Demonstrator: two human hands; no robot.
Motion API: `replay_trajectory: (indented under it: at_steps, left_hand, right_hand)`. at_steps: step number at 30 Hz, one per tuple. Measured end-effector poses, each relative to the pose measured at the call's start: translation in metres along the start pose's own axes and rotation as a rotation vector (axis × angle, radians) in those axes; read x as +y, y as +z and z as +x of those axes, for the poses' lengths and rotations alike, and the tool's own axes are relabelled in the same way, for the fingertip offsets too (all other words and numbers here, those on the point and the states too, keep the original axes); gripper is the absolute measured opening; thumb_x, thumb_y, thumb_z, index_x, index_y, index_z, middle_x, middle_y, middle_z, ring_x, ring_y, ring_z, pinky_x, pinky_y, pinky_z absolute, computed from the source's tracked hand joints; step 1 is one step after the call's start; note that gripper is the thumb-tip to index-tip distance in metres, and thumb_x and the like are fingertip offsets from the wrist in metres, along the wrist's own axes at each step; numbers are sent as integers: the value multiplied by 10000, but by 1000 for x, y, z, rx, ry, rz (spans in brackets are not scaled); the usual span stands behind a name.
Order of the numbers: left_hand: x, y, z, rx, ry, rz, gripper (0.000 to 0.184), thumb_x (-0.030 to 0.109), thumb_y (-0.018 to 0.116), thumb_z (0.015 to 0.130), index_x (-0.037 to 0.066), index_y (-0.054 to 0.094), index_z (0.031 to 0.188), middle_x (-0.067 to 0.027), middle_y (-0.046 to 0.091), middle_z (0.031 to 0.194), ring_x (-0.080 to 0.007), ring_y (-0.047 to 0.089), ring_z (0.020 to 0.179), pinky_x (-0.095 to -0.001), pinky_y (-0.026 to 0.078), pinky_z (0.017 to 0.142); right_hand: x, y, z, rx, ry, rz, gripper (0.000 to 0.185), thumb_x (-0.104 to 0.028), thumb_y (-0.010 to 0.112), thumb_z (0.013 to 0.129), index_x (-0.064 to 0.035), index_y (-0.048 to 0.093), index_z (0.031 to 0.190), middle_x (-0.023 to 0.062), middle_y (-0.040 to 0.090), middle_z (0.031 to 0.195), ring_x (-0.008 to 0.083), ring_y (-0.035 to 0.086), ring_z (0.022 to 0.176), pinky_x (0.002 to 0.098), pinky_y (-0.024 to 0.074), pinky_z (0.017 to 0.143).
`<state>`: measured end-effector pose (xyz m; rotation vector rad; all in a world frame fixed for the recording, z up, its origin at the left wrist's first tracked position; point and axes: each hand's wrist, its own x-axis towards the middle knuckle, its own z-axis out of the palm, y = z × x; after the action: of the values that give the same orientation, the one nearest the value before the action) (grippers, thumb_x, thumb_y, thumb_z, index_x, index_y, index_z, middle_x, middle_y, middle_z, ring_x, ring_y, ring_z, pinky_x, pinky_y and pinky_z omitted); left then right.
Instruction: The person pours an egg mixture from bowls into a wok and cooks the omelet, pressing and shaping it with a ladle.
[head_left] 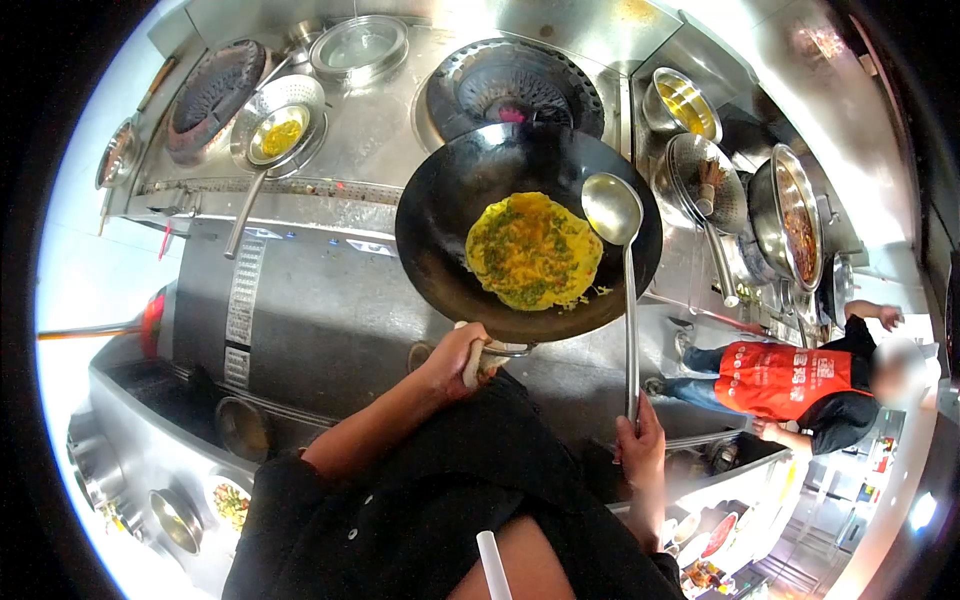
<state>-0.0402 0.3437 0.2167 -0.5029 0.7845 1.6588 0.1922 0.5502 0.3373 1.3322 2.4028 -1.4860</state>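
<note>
A black wok (440,250) is in front of me, its far rim beside the burner. My left hand (462,362) is closed on the wok's near handle, with a pale folded cloth (474,366) in the grip. Inside the wok lies a round yellow omelette (533,250) flecked with green. My right hand (642,445) is wrapped round the long handle of a steel ladle (612,208). The ladle's bowl is over the wok's right side, just right of the omelette; whether it touches the wok I cannot tell.
A wok burner (515,85) lies behind the wok. At left, a perforated strainer (255,100) with yellow food rests by another burner (215,95). To the right stand a bowl of yellow liquid (683,105), a second strainer (690,165) and a pot (770,215). A person in a red apron (780,380) stands at right.
</note>
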Motion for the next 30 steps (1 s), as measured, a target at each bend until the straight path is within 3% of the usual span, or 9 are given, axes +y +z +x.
replay_trajectory:
  at_steps: [20,23,26,30]
  left_hand:
    - [-13,-9,25,51,9,13,280,243,460,865,-18,552,912,-116,573,747,-165,521,513,-288,424,430]
    - [-16,-24,38,-52,-27,41,273,236,473,862,-22,558,891,-115,575,723,-169,514,492,-281,416,410]
    - [-19,-24,50,-31,34,-38,262,229,494,854,-22,565,873,-112,575,698,-179,509,473,-268,409,393]
    - [-24,-50,83,-168,121,7,262,234,527,830,-22,561,875,-119,584,708,-200,524,481,-269,424,391]
  right_hand:
    - [12,7,0,-5,17,84,559,-82,567,933,-61,380,1460,-20,489,664,62,448,496,226,398,429]
    - [11,8,-2,7,41,113,548,-89,599,928,-29,407,1438,-36,485,677,57,446,519,229,383,451]
    - [17,10,-2,18,23,150,544,-97,606,929,-35,413,1433,-38,481,673,57,447,516,230,384,449]
    - [13,7,-5,21,37,124,539,-103,610,929,-43,419,1430,-36,479,667,55,449,511,232,382,443]
